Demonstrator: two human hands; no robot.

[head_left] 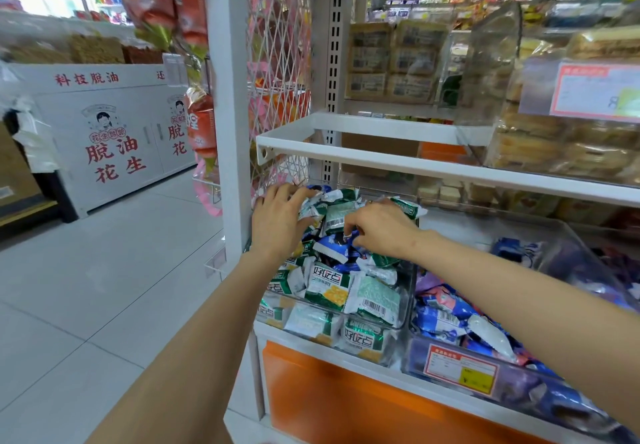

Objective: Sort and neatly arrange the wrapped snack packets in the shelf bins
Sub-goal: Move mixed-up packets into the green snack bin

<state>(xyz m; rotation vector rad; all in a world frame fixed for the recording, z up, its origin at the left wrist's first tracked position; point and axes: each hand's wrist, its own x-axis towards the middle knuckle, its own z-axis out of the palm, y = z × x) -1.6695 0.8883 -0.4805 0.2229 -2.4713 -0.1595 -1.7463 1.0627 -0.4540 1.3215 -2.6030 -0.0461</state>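
Green-and-white snack packets point(327, 289) fill the clear plastic bin point(407, 305) at the left end of the lower shelf, with a few blue ones mixed into the top of the heap. The left hand point(277, 218) lies spread over the packets at the bin's back left corner, fingers bent but not clearly closed around any. The right hand point(381, 227) curls downward and pinches a blue packet point(330, 248) mid-pile, beside the neighbouring bin point(554, 391) of blue packets.

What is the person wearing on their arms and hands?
No sleeves, gloves or watch: the left arm and right arm are bare. The left hand wears nothing; a small shiny thing on the right hand may be a ring.
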